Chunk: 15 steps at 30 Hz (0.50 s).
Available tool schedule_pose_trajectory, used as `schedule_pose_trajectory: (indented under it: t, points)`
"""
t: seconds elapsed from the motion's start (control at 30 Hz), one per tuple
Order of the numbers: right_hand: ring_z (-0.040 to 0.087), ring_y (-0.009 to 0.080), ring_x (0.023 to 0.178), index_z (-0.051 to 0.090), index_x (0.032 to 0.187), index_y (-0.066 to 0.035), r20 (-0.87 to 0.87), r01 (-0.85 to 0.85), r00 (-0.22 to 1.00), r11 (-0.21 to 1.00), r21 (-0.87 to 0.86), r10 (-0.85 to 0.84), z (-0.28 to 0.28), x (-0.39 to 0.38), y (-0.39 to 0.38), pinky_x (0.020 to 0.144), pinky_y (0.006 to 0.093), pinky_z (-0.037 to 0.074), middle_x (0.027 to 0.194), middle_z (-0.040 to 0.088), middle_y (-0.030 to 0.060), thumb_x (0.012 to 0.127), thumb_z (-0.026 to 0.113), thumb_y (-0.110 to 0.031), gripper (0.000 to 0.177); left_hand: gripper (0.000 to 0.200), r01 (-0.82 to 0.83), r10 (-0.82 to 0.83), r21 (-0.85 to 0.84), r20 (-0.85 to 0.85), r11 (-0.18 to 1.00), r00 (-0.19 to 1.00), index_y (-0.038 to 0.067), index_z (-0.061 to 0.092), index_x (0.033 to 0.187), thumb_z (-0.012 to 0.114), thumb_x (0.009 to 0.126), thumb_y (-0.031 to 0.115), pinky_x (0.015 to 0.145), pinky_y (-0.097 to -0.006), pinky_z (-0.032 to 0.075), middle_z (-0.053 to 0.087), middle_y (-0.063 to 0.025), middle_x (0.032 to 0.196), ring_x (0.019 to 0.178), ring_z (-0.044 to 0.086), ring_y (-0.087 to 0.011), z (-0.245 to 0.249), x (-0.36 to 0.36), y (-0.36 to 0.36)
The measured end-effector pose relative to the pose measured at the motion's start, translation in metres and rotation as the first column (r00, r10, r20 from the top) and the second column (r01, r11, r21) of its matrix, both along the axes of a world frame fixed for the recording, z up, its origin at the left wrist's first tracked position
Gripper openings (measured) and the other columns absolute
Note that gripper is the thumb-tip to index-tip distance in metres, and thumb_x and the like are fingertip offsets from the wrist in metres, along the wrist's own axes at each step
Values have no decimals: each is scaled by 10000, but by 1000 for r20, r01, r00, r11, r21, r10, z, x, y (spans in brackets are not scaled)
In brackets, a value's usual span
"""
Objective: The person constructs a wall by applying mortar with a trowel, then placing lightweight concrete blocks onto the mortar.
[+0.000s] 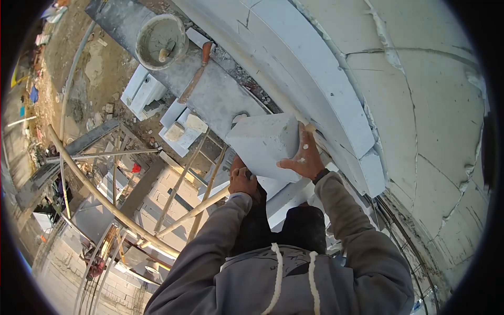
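Note:
A pale grey-white building block (262, 144) is tilted in front of my knees, above the end of a grey plank (220, 86). My right hand (305, 156) grips its right side, thumb on the near face and fingers around the far edge. Close by the block's near left corner is my left hand (243, 181), its fingers curled closed. Something small and dark shows at its thumb, too little to name. Whether the left hand also touches the block is hard to see. On the plank lies a handsaw (195, 79) with an orange-brown handle.
A mortar bucket (161, 42) stands farther along the plank. A curved wall of white blocks (320, 79) runs along my right. White blocks (142, 92) and cut pieces (184, 128) sit at the left. Below are a ladder (181, 181) and a curved scaffold pole (105, 202).

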State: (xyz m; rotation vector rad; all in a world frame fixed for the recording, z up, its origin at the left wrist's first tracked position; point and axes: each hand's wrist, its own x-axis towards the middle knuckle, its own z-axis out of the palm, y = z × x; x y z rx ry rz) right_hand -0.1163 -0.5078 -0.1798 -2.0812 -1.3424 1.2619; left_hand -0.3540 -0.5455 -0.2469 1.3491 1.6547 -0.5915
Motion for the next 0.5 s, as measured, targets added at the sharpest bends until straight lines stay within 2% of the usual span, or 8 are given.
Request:
schedule_pose_trajectory:
  t: [0.07, 0.13, 0.23, 0.3, 0.33, 0.4, 0.43, 0.5]
  points:
    - [387, 402, 1141, 127, 1450, 8, 50, 76, 996, 996, 49, -79, 80, 27, -65, 1017, 470, 323, 1230, 369, 256, 548, 823, -336, 1190, 459, -8, 0, 48, 165, 999, 986, 125, 568, 1196, 624, 785, 322, 991, -452, 402, 492, -182, 1284, 1185, 472, -388, -18, -3, -16]
    - [387, 409, 1144, 128, 1458, -13, 101, 102, 988, 988, 116, -113, 153, 50, -130, 1019, 476, 330, 1247, 362, 249, 549, 824, -287, 1177, 450, 107, -146, 154, 274, 982, 950, 65, 560, 1186, 626, 786, 262, 980, -435, 403, 541, -244, 1198, 1145, 494, -398, -38, -5, -29]
    - [387, 419, 1153, 137, 1465, -32, 271, 177, 944, 982, 71, -190, 249, 78, -224, 1025, 483, 332, 1264, 354, 238, 544, 819, -241, 1165, 447, 257, -354, 273, 414, 927, 839, 19, 565, 1160, 630, 785, 254, 970, -431, 408, 546, -256, 1192, 1125, 509, -396, -48, 15, -36]
    - [386, 420, 1161, 146, 1465, -33, 368, 237, 895, 967, 90, -253, 300, 101, -284, 1028, 481, 334, 1278, 350, 237, 542, 816, -221, 1155, 467, 300, -339, 159, 377, 941, 862, -9, 567, 1158, 638, 790, 270, 956, -428, 417, 547, -263, 1191, 1111, 523, -395, -24, 46, -37]
    - [386, 422, 1169, 156, 1464, -34, 428, 252, 864, 964, 87, -264, 320, 110, -314, 1030, 479, 336, 1293, 345, 236, 540, 813, -200, 1146, 467, 324, -368, 177, 379, 929, 849, -9, 567, 1158, 638, 790, 270, 956, -428, 417, 547, -263, 1191, 1111, 523, -395, -41, 54, -46]
    - [384, 418, 1185, 174, 1461, -34, 522, 338, 785, 937, 89, -333, 342, 134, -367, 1032, 464, 345, 1308, 345, 234, 542, 801, -161, 1119, 493, 159, -325, 351, 487, 923, 811, -11, 559, 1190, 635, 802, 284, 944, -425, 422, 548, -255, 1198, 1107, 533, -391, -89, 77, -63]
    - [384, 418, 1185, 174, 1461, -34, 523, 351, 774, 929, 115, -357, 340, 148, -397, 1032, 464, 345, 1308, 345, 234, 542, 801, -161, 1119, 499, 259, -461, 437, 458, 861, 760, -19, 552, 1211, 631, 827, 290, 937, -409, 424, 552, -243, 1196, 1113, 539, -368, -63, 107, -66]
    - [374, 401, 1240, 218, 1455, -50, 680, 295, 653, 939, 178, -334, 330, 180, -448, 1043, 437, 354, 1365, 347, 210, 513, 788, -125, 1103, 492, 178, -446, 464, 569, 868, 690, -24, 549, 1211, 632, 837, 285, 935, -400, 423, 552, -237, 1196, 1112, 540, -359, -22, 168, -87]
